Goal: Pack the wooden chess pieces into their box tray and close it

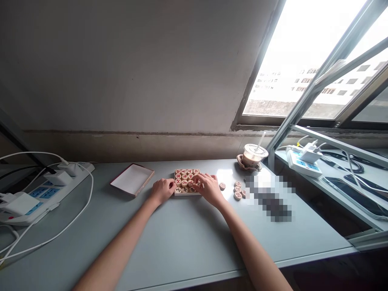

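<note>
A shallow white box (187, 194) on the desk holds rows of round wooden xiangqi pieces (184, 182) with red and dark characters. My left hand (163, 190) is closed at the box's left edge, its fingertips on the rim. Over the right part of the box, my right hand (211, 188) has its fingers bent down, thumb and fingertips around a piece in the rows. That hand hides the box's right end. One loose xiangqi piece (222, 186) lies just right of it, and several more loose pieces (238, 195) are grouped farther right.
An upturned box lid (132, 179) lies at the left. A lidded drink cup (255, 154) with a straw stands in a cardboard holder at the back right. Power strips (45, 193) and white cables occupy the far left; another strip (304, 161) is right, beyond a metal frame.
</note>
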Action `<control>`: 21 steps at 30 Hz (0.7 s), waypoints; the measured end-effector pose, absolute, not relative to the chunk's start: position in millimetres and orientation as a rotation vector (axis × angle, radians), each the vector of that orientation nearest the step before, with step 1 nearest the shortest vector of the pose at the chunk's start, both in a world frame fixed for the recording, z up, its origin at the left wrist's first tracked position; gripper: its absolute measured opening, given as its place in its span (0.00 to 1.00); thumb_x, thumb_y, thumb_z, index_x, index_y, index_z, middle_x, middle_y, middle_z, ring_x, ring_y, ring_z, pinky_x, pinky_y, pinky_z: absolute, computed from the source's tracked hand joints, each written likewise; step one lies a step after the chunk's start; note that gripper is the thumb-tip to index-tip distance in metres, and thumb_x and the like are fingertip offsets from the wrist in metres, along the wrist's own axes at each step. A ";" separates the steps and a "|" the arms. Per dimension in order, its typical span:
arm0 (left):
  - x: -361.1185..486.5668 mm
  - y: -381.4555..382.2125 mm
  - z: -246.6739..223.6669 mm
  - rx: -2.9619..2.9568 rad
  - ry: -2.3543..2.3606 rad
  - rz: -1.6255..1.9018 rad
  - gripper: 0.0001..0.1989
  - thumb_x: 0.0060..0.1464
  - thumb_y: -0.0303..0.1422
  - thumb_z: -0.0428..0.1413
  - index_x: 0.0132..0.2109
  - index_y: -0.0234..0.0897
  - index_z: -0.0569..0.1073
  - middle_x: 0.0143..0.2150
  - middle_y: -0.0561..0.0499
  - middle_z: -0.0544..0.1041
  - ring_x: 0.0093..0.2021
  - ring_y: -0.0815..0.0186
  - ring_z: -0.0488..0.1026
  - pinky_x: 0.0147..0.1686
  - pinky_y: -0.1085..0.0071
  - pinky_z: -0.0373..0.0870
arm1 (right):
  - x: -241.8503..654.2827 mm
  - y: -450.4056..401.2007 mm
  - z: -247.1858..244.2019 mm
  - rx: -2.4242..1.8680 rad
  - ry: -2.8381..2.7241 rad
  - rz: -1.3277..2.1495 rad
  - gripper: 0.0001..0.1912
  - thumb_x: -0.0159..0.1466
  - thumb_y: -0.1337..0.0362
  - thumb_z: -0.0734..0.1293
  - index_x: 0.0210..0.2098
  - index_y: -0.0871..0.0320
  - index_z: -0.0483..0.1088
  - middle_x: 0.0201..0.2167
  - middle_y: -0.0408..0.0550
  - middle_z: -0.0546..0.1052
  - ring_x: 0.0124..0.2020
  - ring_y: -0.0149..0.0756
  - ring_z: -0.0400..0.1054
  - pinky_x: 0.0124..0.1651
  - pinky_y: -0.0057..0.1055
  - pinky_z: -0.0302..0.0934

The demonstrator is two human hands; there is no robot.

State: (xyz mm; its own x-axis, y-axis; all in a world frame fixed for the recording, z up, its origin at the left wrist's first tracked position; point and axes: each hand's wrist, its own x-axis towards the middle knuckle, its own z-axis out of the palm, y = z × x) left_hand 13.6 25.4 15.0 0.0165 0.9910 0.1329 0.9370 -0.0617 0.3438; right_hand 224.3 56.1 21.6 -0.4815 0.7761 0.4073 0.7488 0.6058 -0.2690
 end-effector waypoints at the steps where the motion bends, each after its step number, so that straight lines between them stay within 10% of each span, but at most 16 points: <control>1: 13.7 25.4 15.1 2.120 2.036 0.506 0.13 0.54 0.35 0.44 0.26 0.38 0.68 0.24 0.50 0.72 0.27 0.66 0.67 0.25 0.71 0.46 | 224.5 56.0 21.4 -1.196 -2.355 0.050 0.10 0.66 0.55 0.59 0.38 0.51 0.69 0.37 0.43 0.76 0.38 0.36 0.65 0.44 0.35 0.47; 21: 15.2 22.2 19.3 2.087 2.015 0.479 0.14 0.55 0.35 0.44 0.29 0.38 0.72 0.28 0.49 0.75 0.29 0.65 0.69 0.26 0.72 0.47 | 294.2 73.8 32.2 -2.100 -2.158 0.131 0.10 0.63 0.62 0.62 0.36 0.62 0.70 0.34 0.55 0.73 0.38 0.40 0.67 0.35 0.30 0.53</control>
